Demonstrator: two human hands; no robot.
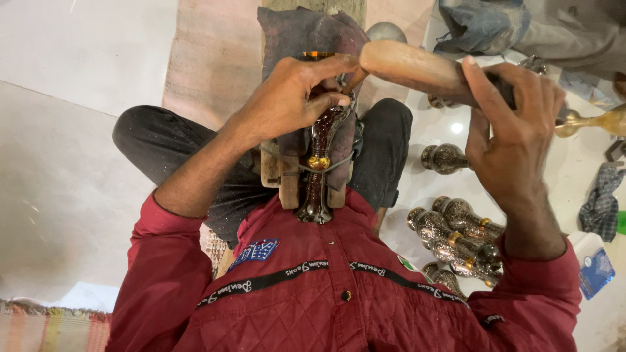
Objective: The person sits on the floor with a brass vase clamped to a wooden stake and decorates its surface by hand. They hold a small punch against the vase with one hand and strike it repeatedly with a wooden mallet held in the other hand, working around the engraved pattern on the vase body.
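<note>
Vase: a slim, dark engraved metal vase with a gold band at its waist and a brass-coloured rim, lying lengthwise along a wooden block between the person's knees, foot toward the chest.
Padding: dark cloth draped over the block at 12 o'clock of the vase.
Left hand: the left hand is clamped over the vase's upper body, fingers also pinching a thin tool against it.
Right hand: the right hand, at 2 o'clock of the vase, is closed round a wooden mallet whose head points toward the tool.
Floor: more engraved vases lie at 4 o'clock on the white floor.
</note>
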